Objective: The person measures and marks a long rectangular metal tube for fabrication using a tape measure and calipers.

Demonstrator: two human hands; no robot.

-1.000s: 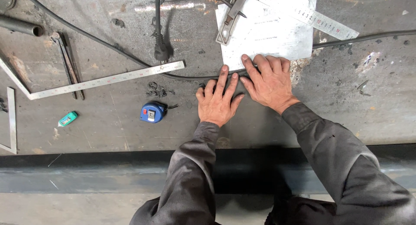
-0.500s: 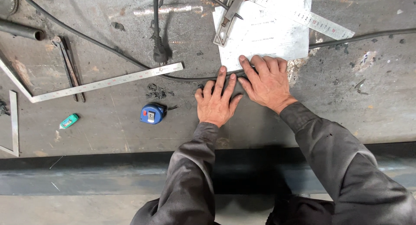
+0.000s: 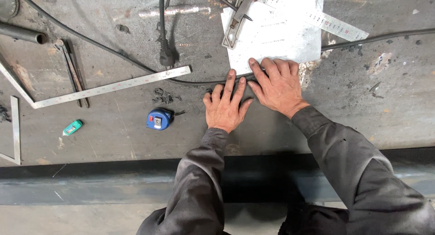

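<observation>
Both hands are flat on the steel workbench (image 3: 362, 108) right in the middle of the frame, side by side and nearly touching, fingers spread and gripping nothing. The left hand (image 3: 225, 107) has its fingertips up against the black cable (image 3: 199, 81) that runs across the bench, and the right hand (image 3: 277, 86) is pressing down on the bottom edge of the thin metal sheet (image 3: 276, 35) that sits at the top centre. A pair of calipers (image 3: 238, 15) is lying on that sheet, and a steel ruler (image 3: 317, 17) runs diagonally across its top right corner. Over on the left there's a big framing square (image 3: 113, 86) with some pliers (image 3: 72, 72) lying under it, a blue tape measure (image 3: 158, 119) just left of the left hand, and a little green marker (image 3: 72, 127) further out toward the left edge. A plug (image 3: 166, 56) hangs down from the top. What I'd worry about: the sheet is only held at one edge, so if the right hand pushes unevenly it could slide or pivot, and the calipers and ruler would shift with it. The cable looks like it passes under the sheet's edge, so the sheet may not be sitting flat and could rock. Sheet edges like that can also be sharp on bare fingers
</observation>
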